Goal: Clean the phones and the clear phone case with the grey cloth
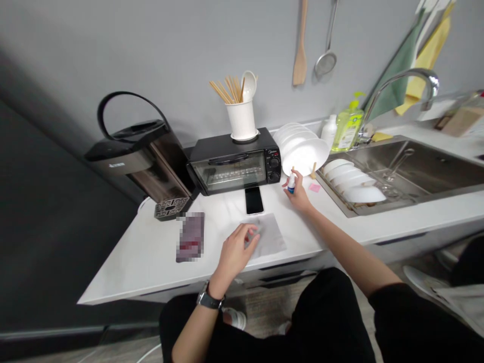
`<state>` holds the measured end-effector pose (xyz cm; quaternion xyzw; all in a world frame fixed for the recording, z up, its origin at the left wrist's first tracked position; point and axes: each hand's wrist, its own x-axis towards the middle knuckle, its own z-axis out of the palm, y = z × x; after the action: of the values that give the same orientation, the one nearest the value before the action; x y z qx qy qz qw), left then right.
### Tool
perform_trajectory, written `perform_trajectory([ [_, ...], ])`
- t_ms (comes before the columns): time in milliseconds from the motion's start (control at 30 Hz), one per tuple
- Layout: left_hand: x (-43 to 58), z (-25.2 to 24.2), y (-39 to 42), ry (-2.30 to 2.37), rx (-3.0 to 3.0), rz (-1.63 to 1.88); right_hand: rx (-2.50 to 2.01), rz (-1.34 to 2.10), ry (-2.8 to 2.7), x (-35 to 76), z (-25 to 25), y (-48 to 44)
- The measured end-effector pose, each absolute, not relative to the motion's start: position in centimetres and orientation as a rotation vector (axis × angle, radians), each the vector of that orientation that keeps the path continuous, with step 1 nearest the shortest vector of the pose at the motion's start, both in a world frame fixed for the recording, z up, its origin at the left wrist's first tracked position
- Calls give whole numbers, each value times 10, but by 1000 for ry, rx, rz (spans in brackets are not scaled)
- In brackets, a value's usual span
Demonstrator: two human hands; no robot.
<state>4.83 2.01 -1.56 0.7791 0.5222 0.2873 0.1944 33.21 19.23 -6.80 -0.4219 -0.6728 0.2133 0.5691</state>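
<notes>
Gripping a small white-and-blue plastic bottle (291,183): our right hand (299,195).
Slackening could drop it; our left hand (236,248) is open.

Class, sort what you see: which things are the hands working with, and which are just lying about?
At the hands:
small bottle, held in the right hand
grey cloth, at the left hand; contact unclear
phone, possibly, just beyond the cloth

Just about:
toaster oven
plates
bowls
soap bottle
spatula
</notes>
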Motion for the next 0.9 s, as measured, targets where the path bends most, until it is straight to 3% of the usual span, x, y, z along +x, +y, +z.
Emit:
perform_trajectory([
  [200,61,-2,47,1557,2156,869,-1140,469,-1463,333,-72,206],
  [300,72,14,79,1978,2161,495,-1249,365,-1335,335,-75,178],
  [433,93,19,127,2114,2100,309,-1321,307,-1265,331,-82,118],
  [633,102,4,170,2070,2149,194,-1261,465,-1462,316,-76,87],
  [900,51,9,166,1676,2431,225,-1109,648,-1562,274,-51,151],
])
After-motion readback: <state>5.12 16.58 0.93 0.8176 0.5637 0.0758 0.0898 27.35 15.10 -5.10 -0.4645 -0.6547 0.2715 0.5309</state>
